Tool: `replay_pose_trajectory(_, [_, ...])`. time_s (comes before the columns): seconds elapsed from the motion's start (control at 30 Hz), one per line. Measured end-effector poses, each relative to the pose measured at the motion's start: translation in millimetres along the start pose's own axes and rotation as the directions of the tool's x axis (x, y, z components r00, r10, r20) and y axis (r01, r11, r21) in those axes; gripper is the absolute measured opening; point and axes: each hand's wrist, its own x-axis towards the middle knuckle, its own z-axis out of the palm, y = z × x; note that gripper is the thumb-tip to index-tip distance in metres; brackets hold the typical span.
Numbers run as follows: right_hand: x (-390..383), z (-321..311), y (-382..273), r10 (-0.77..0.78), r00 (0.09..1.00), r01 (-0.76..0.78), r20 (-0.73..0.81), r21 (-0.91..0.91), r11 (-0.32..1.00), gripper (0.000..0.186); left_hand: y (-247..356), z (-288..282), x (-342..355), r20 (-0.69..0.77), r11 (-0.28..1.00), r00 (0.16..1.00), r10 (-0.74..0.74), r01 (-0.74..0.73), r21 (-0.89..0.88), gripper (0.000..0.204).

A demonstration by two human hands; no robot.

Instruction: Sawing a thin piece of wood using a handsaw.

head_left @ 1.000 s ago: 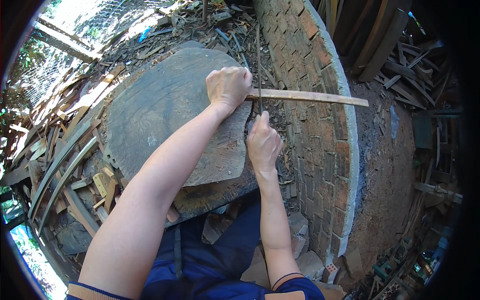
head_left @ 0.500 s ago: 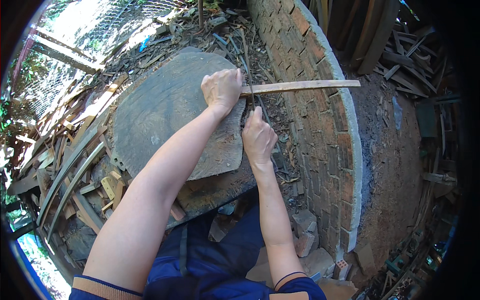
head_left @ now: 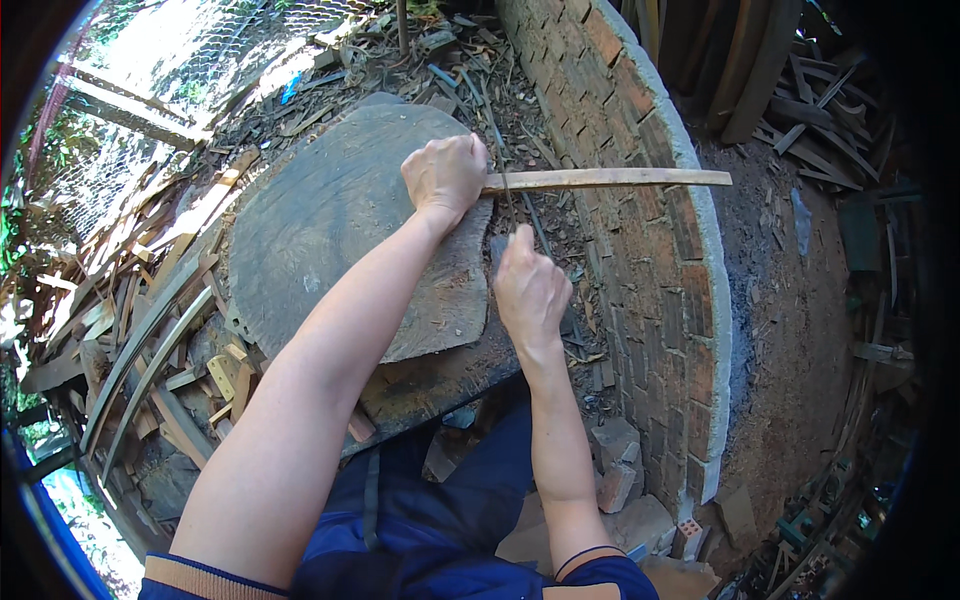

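Observation:
My left hand (head_left: 445, 178) is closed round one end of a narrow wooden strip (head_left: 620, 178), at the right edge of a large round chopping block (head_left: 340, 220). The strip sticks out to the right, past the block, and passes above the brick wall. My right hand (head_left: 533, 290) is closed on the handle of a handsaw (head_left: 509, 200), its thin blade seen almost edge-on. The blade crosses the strip just right of my left fist. Most of the handle is hidden in my fingers, and the far part of the blade is hard to make out.
A low curved brick wall (head_left: 650, 270) runs close along the right. Piled wood offcuts (head_left: 170, 300) lie on the left, with scraps of wood (head_left: 440, 75) behind the block. Loose bricks (head_left: 615, 470) rest by the wall's foot. Wire mesh (head_left: 230, 50) stands at the far left.
My right hand has drawn the handsaw back toward me and slightly right. The strip's free end has dipped a little, while my left hand stays nearly in place.

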Motion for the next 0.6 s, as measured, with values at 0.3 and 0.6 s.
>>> replay_pose_trajectory(0.3, [4.2,-2.7,-3.1,0.012,1.0,-0.011,0.013,-0.042,0.999,0.01,2.7,4.6,-1.9,-0.088,0.992,0.989,0.118,-0.122,-0.044,0.039])
replay_pose_trajectory(0.6, [-41.9,-19.0,0.4,0.058,0.996,-0.053,0.068,-0.07,0.996,0.01,-3.0,2.8,0.2,-0.058,0.997,0.996,0.071,-0.073,-0.02,0.038])
